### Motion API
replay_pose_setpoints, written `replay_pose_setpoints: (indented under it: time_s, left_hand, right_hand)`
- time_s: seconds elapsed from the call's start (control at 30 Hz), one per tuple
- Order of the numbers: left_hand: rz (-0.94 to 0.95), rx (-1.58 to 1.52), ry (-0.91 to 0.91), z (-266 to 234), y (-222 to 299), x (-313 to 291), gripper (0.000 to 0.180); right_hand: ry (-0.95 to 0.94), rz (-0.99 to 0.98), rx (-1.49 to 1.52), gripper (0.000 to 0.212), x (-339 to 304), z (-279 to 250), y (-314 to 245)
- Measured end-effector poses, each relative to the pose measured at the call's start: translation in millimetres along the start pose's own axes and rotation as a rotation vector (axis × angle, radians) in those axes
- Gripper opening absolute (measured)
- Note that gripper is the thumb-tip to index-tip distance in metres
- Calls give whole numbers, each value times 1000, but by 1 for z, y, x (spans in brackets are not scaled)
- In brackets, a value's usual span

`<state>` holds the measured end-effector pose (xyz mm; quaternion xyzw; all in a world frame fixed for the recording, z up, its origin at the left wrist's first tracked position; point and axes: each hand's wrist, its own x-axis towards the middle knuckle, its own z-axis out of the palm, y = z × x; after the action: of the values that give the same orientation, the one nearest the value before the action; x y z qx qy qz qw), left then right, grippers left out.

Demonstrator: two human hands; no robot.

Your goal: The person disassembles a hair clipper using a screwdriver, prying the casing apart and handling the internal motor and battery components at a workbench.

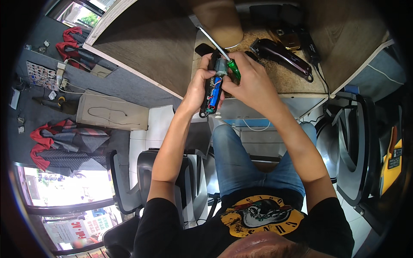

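Note:
My left hand [196, 89] is closed around an opened hair clipper [214, 95], held upright over the counter's front edge. Its casing is off on the facing side, baring a blue battery, a grey cylindrical motor and thin wires. My right hand [254, 81] has a screwdriver [234, 68] tucked in its fingers by the green handle. The metal shaft points up and left, away from the clipper. The right fingers are bent beside the motor; whether they touch it I cannot tell. A black rounded piece [204, 50] shows just beyond my left fingers.
On the brown countertop [297, 86] lies a dark, glossy hair clipper [284, 59], with a gold-coloured item [291, 41] and a black corded device [310, 49] behind it. Wooden side panels [146, 47] flank the counter. Black salon chairs [350, 150] stand at both sides.

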<state>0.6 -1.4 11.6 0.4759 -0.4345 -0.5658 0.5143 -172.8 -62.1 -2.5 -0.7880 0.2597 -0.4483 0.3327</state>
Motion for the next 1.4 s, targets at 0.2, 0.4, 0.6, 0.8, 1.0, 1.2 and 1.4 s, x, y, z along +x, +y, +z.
replay_pose_setpoints:
  time_s: [0.2, 0.4, 0.6, 0.8, 1.0, 1.2, 1.4]
  left_hand:
    - [4, -46, -14, -3, -1, -2, 56]
    - [21, 42, 2, 9, 3, -4, 57]
    - [11, 93, 2, 8, 4, -6, 53]
    - [18, 136, -14, 9, 3, -3, 54]
    - [5, 164, 34, 9, 1, -3, 54]
    - [-8, 176, 40, 9, 1, -3, 55]
    - [-18, 124, 73, 7, 1, -4, 53]
  right_hand:
    - [23, -106, 72, 44, 2, -4, 0]
    - [23, 17, 129, 43, 4, -3, 2]
    - [-3, 68, 97, 43, 5, -6, -5]
    - [62, 36, 51, 44, 3, 0, -2]
    - [77, 37, 44, 44, 4, 5, -3]
    - [112, 42, 45, 42, 2, 10, 3]
    - [50, 41, 83, 43, 5, 4, 5]
